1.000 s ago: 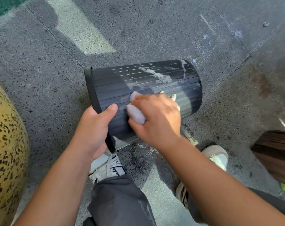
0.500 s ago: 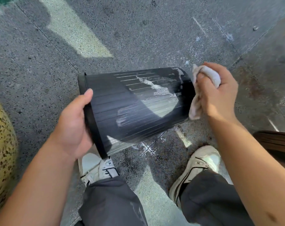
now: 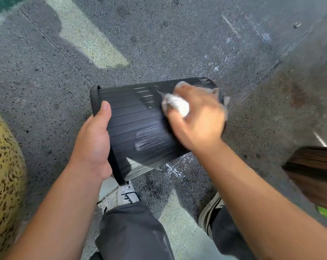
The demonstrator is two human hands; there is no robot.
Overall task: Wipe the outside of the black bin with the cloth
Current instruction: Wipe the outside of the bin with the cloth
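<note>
The speckled grey floor (image 3: 177, 44) fills the view, crossed by thin joint lines and patched with pale sunlit areas at far left and near centre. At the left edge bulges a large yellow object with dark spots (image 3: 3, 175); what it is cannot be told. At the right edge sits a dark brown wooden-looking thing (image 3: 314, 173), only partly in view.

The black bin (image 3: 138, 124) lies on its side, held above the floor in the middle of the scene, its rimmed mouth to the left and its base to the far right. Its ribbed wall carries whitish smears, one patch near the lower middle. Below it stand the person's legs in dark grey trousers (image 3: 130, 229) and white trainers (image 3: 121, 197).

The left hand (image 3: 95, 143) is closed around the bin's rim, thumb lying flat on the outer wall and the other fingers hidden inside. The right hand (image 3: 198, 119), blurred, is curled tight on a bunched white cloth (image 3: 175, 105), pressing it against the bin's upper wall near the base end.
</note>
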